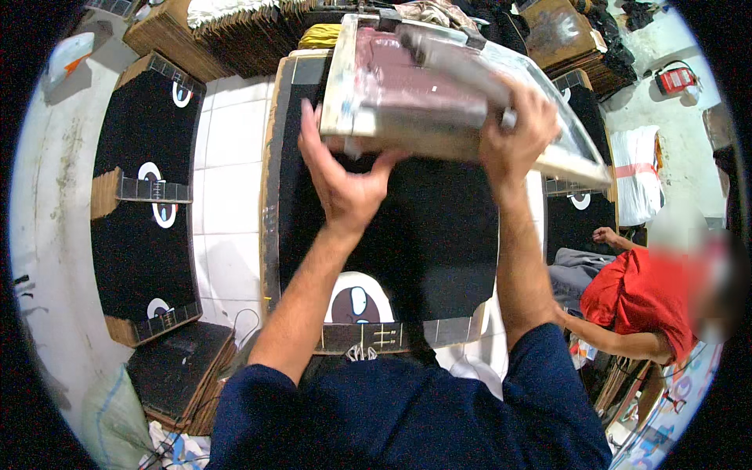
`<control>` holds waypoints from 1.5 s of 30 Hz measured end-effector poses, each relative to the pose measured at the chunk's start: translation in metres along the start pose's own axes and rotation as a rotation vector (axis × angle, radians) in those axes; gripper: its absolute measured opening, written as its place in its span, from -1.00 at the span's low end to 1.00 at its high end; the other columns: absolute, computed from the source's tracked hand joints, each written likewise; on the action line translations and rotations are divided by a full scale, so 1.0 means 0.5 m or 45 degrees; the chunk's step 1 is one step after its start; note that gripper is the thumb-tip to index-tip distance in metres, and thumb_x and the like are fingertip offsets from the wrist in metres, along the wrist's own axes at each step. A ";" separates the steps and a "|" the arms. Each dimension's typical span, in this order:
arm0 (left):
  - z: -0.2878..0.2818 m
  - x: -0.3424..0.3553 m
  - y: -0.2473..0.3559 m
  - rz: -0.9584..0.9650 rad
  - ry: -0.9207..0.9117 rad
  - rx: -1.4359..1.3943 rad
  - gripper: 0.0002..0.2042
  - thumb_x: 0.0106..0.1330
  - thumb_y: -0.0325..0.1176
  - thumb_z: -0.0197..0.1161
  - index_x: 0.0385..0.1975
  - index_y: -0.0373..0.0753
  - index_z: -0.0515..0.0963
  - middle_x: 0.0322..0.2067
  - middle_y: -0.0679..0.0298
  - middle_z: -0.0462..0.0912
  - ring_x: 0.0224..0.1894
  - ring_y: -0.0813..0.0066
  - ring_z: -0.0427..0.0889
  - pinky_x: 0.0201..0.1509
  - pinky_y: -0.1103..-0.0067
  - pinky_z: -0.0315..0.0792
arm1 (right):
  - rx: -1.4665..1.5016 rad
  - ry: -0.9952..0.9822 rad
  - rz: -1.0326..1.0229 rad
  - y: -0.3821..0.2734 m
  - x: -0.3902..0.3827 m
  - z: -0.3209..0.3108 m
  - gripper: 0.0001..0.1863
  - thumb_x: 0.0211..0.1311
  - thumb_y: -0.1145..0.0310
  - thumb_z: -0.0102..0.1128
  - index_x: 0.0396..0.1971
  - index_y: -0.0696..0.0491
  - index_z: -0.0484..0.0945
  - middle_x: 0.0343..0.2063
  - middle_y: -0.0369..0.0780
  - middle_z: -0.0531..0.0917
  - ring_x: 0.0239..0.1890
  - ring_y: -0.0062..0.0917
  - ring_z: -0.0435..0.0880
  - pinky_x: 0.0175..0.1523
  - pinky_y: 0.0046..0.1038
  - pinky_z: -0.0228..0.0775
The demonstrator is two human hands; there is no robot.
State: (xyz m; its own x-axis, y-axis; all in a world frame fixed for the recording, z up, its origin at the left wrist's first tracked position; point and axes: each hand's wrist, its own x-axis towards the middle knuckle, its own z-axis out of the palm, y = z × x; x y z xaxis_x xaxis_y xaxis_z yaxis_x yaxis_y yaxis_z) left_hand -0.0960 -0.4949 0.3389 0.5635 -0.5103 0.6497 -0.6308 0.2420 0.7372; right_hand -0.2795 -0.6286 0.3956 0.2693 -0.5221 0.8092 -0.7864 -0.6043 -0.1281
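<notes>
Floor first: pale and smudged along the left, with glossy white tiles [231,157] in the strip beside the main board. That board [270,219] is long and straight-sided, its left edge brown and worn, its near edge a dark band with light ruled marks. Matte black cloth [439,235] covers most of it. A second row of boards [107,194] runs parallel on the left, also faced in black.

We find the frame [427,90] tilted over the board's far half: pale, stained rails around a sheet smeared with wet-looking, mauve-brown paste. Its near rail is blurred and raised off the cloth.

Beyond the board's right edge, a co-worker [638,301] in a creased red top. Off the far left corner, a stack of brown sheets [160,39], edges layered and rough.

A grey bar [462,70], streaked by blur, slants across the frame. We note the right hand [521,129] closed on the bar's near end, by the near rail. The left hand [348,180] is spread open against the frame's near left corner, thumb stretched along the rail; some fingertips are hidden.

Smaller: a smooth white-and-brown eye print [359,301] by the board's near edge; a red extinguisher [676,80] at far right; a silvery wire clip [362,352] at the near edge.
</notes>
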 end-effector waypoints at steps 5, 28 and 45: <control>-0.075 0.090 -0.101 -0.227 0.026 -0.387 0.10 0.09 -0.39 0.65 0.56 -0.25 -0.03 0.30 -0.10 0.41 -0.10 0.36 0.65 -0.04 0.52 0.63 | -0.145 -0.006 -0.033 0.032 0.266 0.017 -0.67 0.16 0.26 0.37 -0.03 -0.16 0.71 -0.21 -0.24 0.75 -0.05 -0.30 0.66 0.12 -0.16 0.36; -0.719 -1.047 -0.438 -1.938 0.019 0.446 -0.56 0.39 -0.23 0.25 0.23 -0.25 0.56 0.14 0.01 0.64 0.16 0.09 0.62 0.15 0.21 0.53 | 0.180 -0.247 0.176 -0.042 0.491 0.058 -0.50 0.20 0.25 0.47 0.14 0.05 0.65 -0.07 -0.12 0.79 -0.07 -0.42 0.74 0.06 -0.36 0.53; -0.745 -0.567 -0.301 -1.154 -0.071 0.857 -0.67 0.38 -0.30 0.40 -0.17 -0.55 0.67 -0.29 -0.06 0.79 -0.32 0.18 0.75 -0.14 0.34 0.58 | -0.004 -0.285 0.273 0.024 0.521 0.070 -0.32 0.21 0.05 0.41 0.32 -0.05 0.52 0.10 0.01 0.70 0.13 -0.16 0.69 0.23 -0.26 0.50</control>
State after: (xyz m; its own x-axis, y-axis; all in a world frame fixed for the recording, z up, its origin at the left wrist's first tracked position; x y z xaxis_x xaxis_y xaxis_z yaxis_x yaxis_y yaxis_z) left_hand 0.0377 -0.0794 0.1127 0.9453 -0.3118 -0.0958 -0.1700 -0.7215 0.6712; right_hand -0.1992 -0.7931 0.5848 0.2123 -0.7575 0.6174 -0.8402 -0.4641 -0.2805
